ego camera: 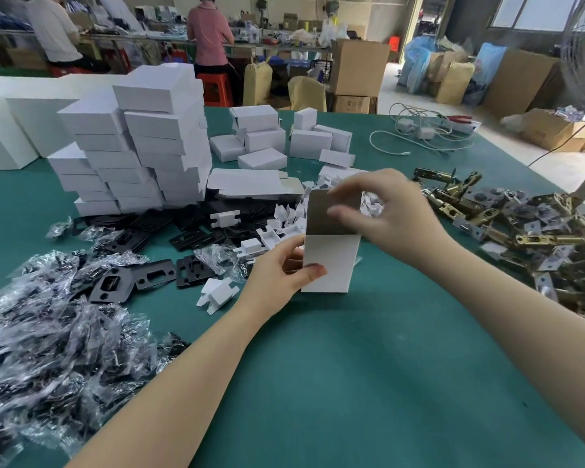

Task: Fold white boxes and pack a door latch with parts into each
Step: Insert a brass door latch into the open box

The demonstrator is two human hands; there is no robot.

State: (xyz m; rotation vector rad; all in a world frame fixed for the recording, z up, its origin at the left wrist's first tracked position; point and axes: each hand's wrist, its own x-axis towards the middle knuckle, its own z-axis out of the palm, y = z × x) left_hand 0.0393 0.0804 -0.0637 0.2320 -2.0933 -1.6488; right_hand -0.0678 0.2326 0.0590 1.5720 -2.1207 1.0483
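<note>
Big stack of finished boxes (139, 143) at the back, brass latches (507, 238) still heaped right. Left hand (284, 275) grips the current box (330, 261) upright on the mat; right hand (382, 211) fingers pinch its open top flap, contents not visible.

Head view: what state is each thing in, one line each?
Box: upright on table, top flap open.
Left hand: grips box's side.
Right hand: fingers at the top flap, blurred.
Stacked boxes: closed, piled.
Flat blanks: unfolded.
Latches: loose heap.
Black plates: unpacked, scattered.
</note>
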